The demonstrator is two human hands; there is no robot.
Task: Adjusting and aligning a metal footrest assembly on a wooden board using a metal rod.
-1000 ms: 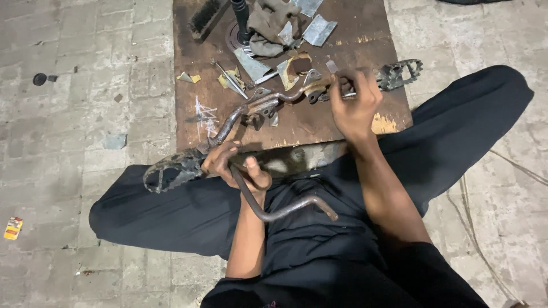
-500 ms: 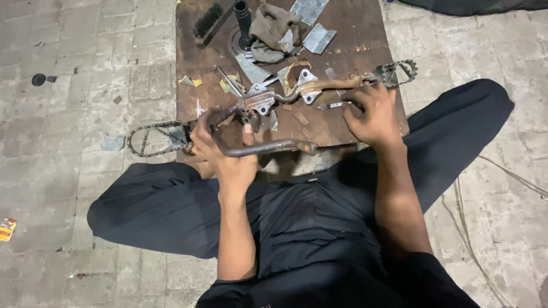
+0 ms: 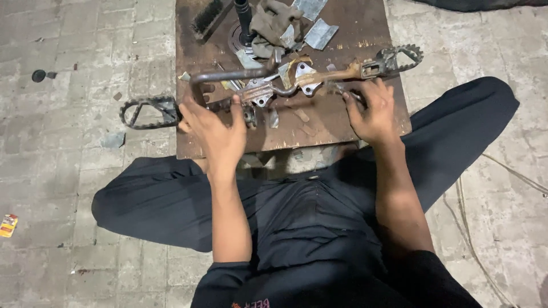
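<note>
A rusty metal footrest bar (image 3: 285,85) lies across a brown metal plate (image 3: 319,122), with a toothed foot peg at its left end (image 3: 145,111) and another at its right end (image 3: 397,60). My left hand (image 3: 214,128) grips the bar near the left peg and holds a bent metal rod (image 3: 228,77) that arches up over the bar. My right hand (image 3: 371,111) presses on the bar's right part just below the right peg, fingers curled over it. I sit cross-legged in dark clothes behind the plate.
At the plate's far side lie a brush (image 3: 208,17), a black upright post (image 3: 244,20), a crumpled cloth (image 3: 274,23) and grey metal scraps (image 3: 319,33). The floor is paved with grey brick. A small packet (image 3: 8,225) lies at the left.
My left hand lifted the bent rod from my lap up onto the bar over the plate. The right hand slid from on top of the bar to its near side.
</note>
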